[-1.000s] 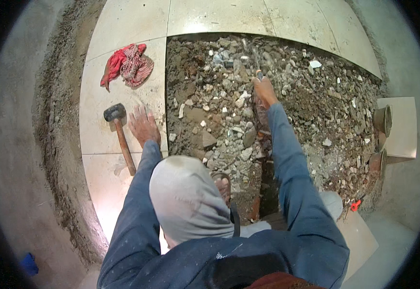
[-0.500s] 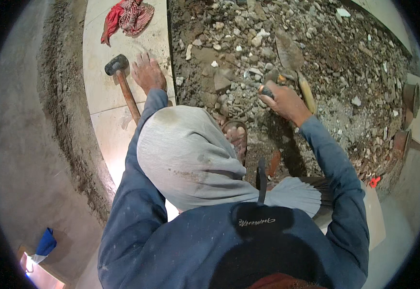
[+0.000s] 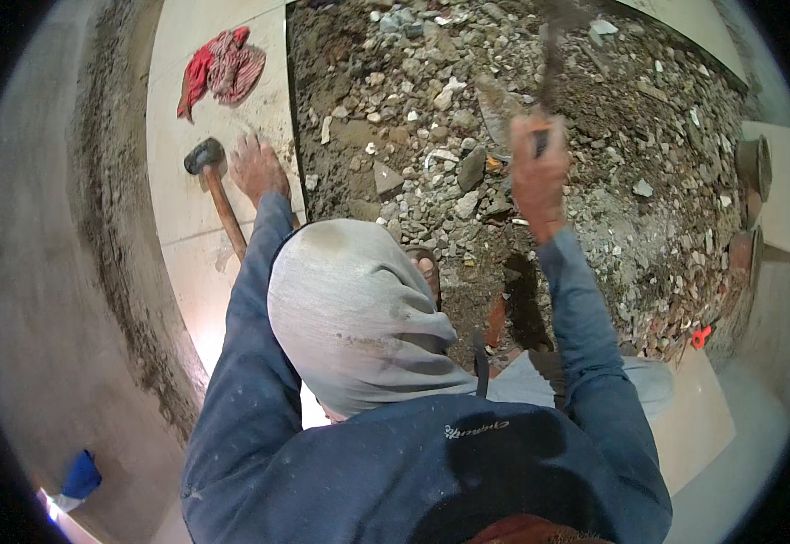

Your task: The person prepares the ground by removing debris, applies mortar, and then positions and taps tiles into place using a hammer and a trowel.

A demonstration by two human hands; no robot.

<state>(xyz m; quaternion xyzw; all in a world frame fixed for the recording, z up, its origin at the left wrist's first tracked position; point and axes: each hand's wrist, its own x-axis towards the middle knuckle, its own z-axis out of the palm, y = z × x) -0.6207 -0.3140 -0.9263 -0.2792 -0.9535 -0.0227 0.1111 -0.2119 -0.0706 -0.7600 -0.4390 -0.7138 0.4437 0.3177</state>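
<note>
My left hand (image 3: 259, 170) rests open on a pale floor tile (image 3: 182, 208), fingers spread, beside a rubber mallet (image 3: 223, 204) with a black head and wooden handle. A crumpled red-and-striped cloth (image 3: 223, 68) lies just beyond. My right hand (image 3: 540, 177) is closed round the dark handle of a bladed hand tool (image 3: 551, 54), raised over rubble (image 3: 413, 118); its blade points away from me and is blurred. A pale, flat object (image 3: 495, 109) lies on the rubble left of that hand. My bare toes in a sandal (image 3: 424, 272) show beside my grey-clad knee (image 3: 350, 317).
The tiled edge (image 3: 667, 27) borders the rubble at the back. At right are curved, dirty objects (image 3: 750, 172), an upper loose tile (image 3: 780, 199), a red clip (image 3: 700, 337) and a lower tile (image 3: 703, 417). A blue item (image 3: 82, 473) lies at lower left beside a rough mortar strip (image 3: 118, 227).
My right hand drew back toward me from its outstretched position, then moved forward again with the tool blade swung away from me. My left hand stays on the tile. The view has shifted.
</note>
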